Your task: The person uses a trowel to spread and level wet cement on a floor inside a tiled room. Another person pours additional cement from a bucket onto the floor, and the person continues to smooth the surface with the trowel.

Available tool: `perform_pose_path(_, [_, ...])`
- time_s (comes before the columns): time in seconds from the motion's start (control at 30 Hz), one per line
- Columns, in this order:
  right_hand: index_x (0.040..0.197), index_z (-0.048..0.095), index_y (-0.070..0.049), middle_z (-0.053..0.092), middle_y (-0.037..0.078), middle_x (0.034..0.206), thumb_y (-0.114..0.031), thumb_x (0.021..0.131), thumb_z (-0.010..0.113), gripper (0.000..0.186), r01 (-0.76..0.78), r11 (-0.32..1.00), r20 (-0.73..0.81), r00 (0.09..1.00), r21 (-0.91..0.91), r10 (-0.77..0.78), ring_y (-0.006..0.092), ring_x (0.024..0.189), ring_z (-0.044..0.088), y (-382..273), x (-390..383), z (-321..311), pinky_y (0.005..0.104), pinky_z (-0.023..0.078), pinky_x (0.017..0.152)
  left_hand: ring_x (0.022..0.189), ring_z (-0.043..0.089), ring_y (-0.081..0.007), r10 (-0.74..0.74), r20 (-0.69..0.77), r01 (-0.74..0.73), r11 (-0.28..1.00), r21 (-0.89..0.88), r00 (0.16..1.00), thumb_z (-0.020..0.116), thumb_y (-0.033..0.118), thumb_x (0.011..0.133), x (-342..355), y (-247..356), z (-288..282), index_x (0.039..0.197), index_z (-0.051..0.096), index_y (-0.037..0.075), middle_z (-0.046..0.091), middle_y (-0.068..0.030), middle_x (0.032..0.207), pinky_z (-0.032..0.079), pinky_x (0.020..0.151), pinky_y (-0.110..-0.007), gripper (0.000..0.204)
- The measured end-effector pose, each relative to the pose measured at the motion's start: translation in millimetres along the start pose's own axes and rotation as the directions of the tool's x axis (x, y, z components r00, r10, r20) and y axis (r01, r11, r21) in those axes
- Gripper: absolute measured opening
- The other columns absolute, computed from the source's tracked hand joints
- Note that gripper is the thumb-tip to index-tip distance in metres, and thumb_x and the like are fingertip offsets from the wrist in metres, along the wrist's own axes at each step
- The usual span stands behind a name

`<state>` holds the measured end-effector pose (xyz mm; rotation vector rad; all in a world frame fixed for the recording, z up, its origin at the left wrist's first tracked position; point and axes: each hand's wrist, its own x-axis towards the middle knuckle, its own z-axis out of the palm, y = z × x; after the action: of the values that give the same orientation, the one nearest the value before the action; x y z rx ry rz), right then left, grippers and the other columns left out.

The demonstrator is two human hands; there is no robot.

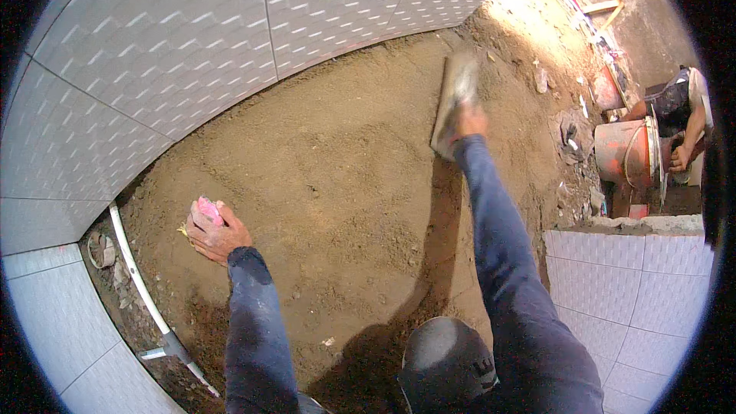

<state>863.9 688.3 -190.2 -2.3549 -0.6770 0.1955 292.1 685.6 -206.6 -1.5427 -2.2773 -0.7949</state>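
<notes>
the right hand (470, 119) seems to grip a blurred flat float (458, 80) near the far corner of the sandy bed (307, 184); likely stiff, fairly light, best held mid-back. toward the bed's left edge, the left hand (216, 234) clasps a pink, probably soft thing (208, 211).

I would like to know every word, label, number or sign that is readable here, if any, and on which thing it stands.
Dark grey knee: black lettering near its right edge; I do not copy it.
Pink item in the left hand: partly covered, no text readable.
Long float in the right hand: blurred, no text readable.
Red bucket: no text readable.
</notes>
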Motion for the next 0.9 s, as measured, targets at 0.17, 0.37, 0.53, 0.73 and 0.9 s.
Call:
perform_pose_path(0.17, [0.104, 0.064, 0.012, 0.066, 0.034, 0.099, -0.054, 0.087, 0.054, 0.069, -0.157, 0.970, 0.101, 0.985, 0.187, 0.140, 0.0396, 0.071, 0.070, -23, 39, 9, 0.0490, 0.054, 0.064, 0.115, 0.054, -0.0329, -0.034, 0.012, 0.034, 0.999, 0.017, 0.999, 0.062, 0.039, 0.089, 5, -3, -4, 0.127, 0.056, 0.015, 0.057, -0.0107, 0.123, 0.044, 0.096, -0.049, 0.045])
perform_pose_path(0.37, [0.106, 0.058, 0.016, 0.067, 0.026, 0.080, -0.038, 0.091, 0.052, 0.057, -0.196, 0.913, -0.154, 0.952, 0.359, 0.265, 0.0334, 0.064, 0.069, -89, 99, 20, 0.0472, 0.055, 0.065, 0.115, 0.054, -0.0337, 0.015, -0.030, -0.017, 0.999, -0.042, 0.999, 0.061, 0.040, 0.090, 4, 0, 0, 0.126, 0.057, 0.015, 0.059, -0.0117, 0.119, 0.043, 0.096, -0.049, 0.044])
perform_pose_path(0.53, [0.100, 0.062, 0.014, 0.069, 0.024, 0.087, -0.038, 0.088, 0.054, 0.055, -0.335, 0.914, 0.126, 0.941, 0.229, 0.314, 0.0346, 0.078, 0.070, -88, 96, 40, 0.0457, 0.055, 0.073, 0.115, 0.054, -0.0345, -0.013, -0.007, 0.014, 0.999, 0.051, 1.000, 0.062, 0.037, 0.089, 10, -12, -5, 0.125, 0.057, 0.014, 0.059, -0.0119, 0.118, 0.041, 0.101, -0.050, 0.043])
perform_pose_path(0.73, [0.084, 0.059, 0.007, 0.060, 0.016, 0.066, -0.034, 0.088, 0.062, 0.041, -0.055, 0.916, -0.336, 0.920, 0.398, 0.201, 0.0254, 0.050, 0.060, -65, 130, 4, 0.0413, 0.052, 0.048, 0.115, 0.054, -0.0340, -0.017, 0.031, 0.017, 1.000, -0.013, 0.999, 0.063, 0.036, 0.089, 1, 13, 0, 0.124, 0.057, 0.013, 0.059, -0.0128, 0.121, 0.040, 0.102, -0.051, 0.042])
perform_pose_path(0.9, [0.079, 0.052, -0.006, 0.049, 0.007, 0.063, -0.035, 0.092, 0.059, 0.032, -0.148, 0.494, -0.020, 0.947, 0.857, 0.319, 0.0177, 0.047, 0.049, -89, 81, 20, 0.0342, 0.045, 0.041, 0.111, 0.055, -0.0350, 0.032, -0.030, -0.032, 0.999, 0.010, 0.999, 0.063, 0.037, 0.088, 3, -5, 6, 0.125, 0.056, 0.013, 0.057, -0.0129, 0.120, 0.044, 0.092, -0.049, 0.045])
